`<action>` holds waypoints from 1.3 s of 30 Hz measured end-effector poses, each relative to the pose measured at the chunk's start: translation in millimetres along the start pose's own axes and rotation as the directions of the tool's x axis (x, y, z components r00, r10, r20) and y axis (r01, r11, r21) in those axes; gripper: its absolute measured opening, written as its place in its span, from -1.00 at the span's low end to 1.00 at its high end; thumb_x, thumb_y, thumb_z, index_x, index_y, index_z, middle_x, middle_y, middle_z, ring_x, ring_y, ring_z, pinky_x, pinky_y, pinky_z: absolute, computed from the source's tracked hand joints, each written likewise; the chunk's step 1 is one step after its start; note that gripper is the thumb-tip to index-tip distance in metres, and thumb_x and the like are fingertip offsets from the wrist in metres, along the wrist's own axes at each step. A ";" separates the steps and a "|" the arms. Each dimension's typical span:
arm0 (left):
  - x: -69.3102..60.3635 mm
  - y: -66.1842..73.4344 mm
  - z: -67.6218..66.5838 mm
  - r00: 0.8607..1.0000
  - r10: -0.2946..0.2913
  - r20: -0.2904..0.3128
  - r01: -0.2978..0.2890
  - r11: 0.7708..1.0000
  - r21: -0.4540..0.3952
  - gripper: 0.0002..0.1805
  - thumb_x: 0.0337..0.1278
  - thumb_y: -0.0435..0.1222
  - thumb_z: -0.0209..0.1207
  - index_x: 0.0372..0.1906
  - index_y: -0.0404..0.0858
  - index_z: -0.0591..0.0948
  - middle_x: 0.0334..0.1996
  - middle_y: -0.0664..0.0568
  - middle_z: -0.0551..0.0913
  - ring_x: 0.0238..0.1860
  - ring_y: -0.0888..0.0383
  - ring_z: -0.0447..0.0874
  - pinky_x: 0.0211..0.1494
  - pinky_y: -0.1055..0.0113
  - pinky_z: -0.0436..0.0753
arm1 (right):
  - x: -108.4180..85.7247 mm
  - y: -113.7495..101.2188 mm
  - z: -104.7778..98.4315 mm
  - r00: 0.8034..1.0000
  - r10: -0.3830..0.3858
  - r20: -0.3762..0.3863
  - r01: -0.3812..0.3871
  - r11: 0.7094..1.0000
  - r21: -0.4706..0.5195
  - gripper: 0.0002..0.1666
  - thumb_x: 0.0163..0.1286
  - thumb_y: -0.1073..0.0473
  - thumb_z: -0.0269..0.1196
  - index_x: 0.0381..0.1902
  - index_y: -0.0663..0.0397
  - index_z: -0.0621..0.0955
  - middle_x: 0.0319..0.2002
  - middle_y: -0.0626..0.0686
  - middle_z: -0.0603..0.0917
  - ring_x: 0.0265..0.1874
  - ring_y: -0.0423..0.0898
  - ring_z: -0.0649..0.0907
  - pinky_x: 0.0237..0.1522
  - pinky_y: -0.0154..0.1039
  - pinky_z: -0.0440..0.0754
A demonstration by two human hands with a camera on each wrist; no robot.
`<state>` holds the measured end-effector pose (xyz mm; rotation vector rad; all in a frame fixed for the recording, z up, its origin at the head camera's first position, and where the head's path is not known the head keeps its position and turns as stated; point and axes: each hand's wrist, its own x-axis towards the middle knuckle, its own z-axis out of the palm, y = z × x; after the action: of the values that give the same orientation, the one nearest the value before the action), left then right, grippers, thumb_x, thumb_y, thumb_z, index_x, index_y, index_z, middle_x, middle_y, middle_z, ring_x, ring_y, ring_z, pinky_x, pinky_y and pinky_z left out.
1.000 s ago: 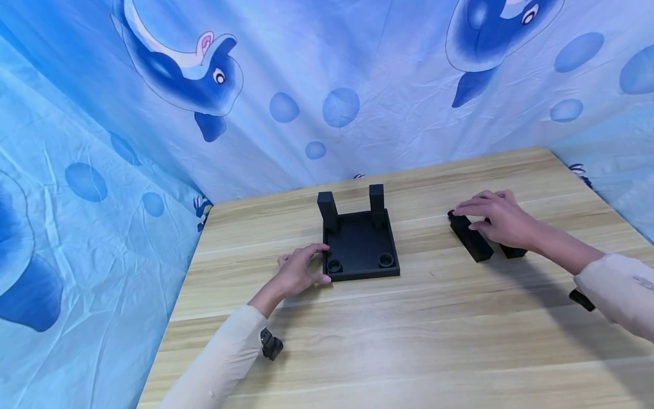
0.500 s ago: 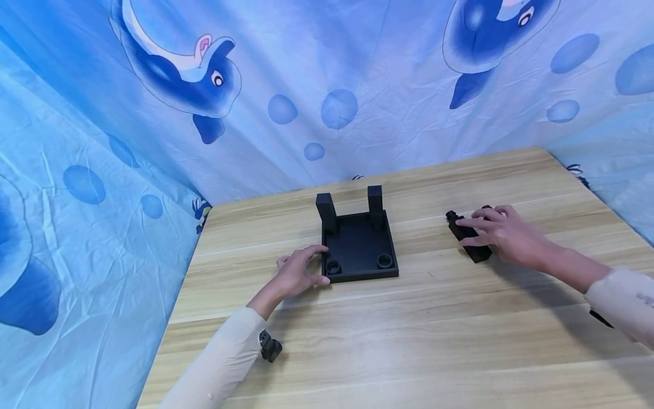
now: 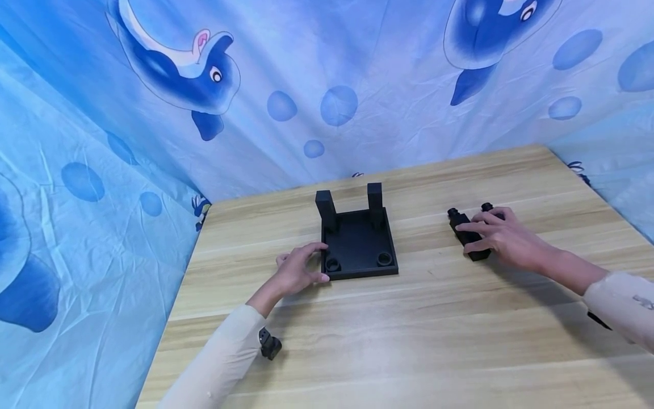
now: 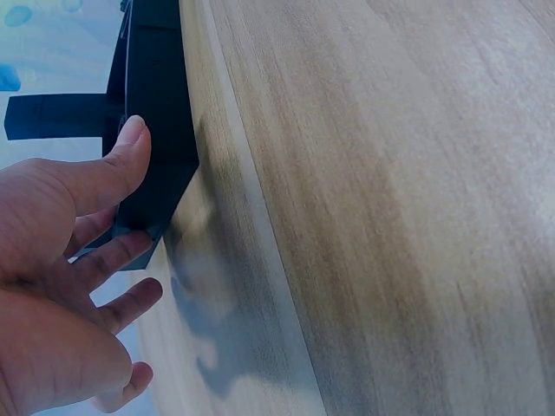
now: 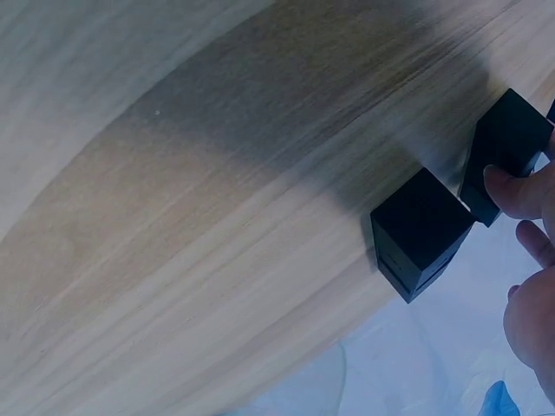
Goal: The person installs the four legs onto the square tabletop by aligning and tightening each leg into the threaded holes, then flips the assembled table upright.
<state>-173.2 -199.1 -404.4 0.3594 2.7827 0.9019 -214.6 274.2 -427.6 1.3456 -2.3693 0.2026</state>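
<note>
A shallow black square tray (image 3: 357,241) lies on the table, with two upright square posts (image 3: 325,209) at its far corners. Round sockets (image 3: 384,259) sit in its near corners. My left hand (image 3: 296,271) holds the tray's near left corner, thumb on one wall and fingers at the other, as the left wrist view (image 4: 156,95) shows. My right hand (image 3: 503,236) pinches a loose black square post (image 3: 461,220) with a knobbed end, its thumb pressing the side. Beside it lies a second loose post (image 5: 422,218), mostly hidden under the hand in the head view.
The pale wood table (image 3: 409,341) reaches back to a blue dolphin-print curtain (image 3: 286,57). A small black device (image 3: 269,345) shows beside the left sleeve, and a dark piece (image 3: 599,321) shows beside the right sleeve.
My right hand has shifted slightly down and to the right, its fingers now closer about the nearer loose post. My left hand and the tray have stayed in place.
</note>
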 end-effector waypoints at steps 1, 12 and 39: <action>0.0 0.3 -0.4 1.000 0.003 0.000 -0.003 1.000 0.001 -0.25 -0.06 -0.20 0.43 0.33 -0.06 0.43 0.32 0.06 0.43 0.31 -0.04 0.32 0.18 -0.10 -0.05 | 0.1 0.1 0.0 1.000 0.000 0.000 0.000 1.000 -0.003 -0.19 -0.34 0.67 0.11 -0.28 -0.27 0.77 0.07 0.14 0.62 0.00 0.12 0.42 -0.17 0.29 0.21; -1.0 1.9 -0.4 1.000 0.023 -0.007 -0.023 1.000 -0.004 -0.26 -0.07 -0.22 0.44 0.31 -0.08 0.45 0.30 0.04 0.45 0.28 -0.06 0.35 0.16 -0.13 -0.05 | -0.9 -1.6 0.3 1.000 -0.015 -0.013 0.015 0.999 -0.028 -0.20 -0.35 0.65 0.10 -0.27 -0.24 0.78 0.06 0.08 0.65 -0.26 -0.07 0.37 -0.32 0.05 0.17; -1.2 2.9 -1.1 1.000 0.003 -0.002 -0.003 1.000 0.002 -0.26 -0.06 -0.22 0.43 0.32 -0.06 0.43 0.31 0.07 0.44 0.27 -0.04 0.34 0.18 -0.11 -0.06 | 27.0 -11.0 -14.1 0.948 0.223 -0.226 -0.175 0.961 0.212 -0.34 -0.20 0.50 0.47 0.00 0.14 0.68 -0.29 0.09 0.74 -0.30 0.01 0.59 -0.05 0.14 0.23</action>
<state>-171.8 -197.7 -401.6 0.3634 2.7855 0.9002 -213.6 251.6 -404.4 1.0823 -2.3135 0.6331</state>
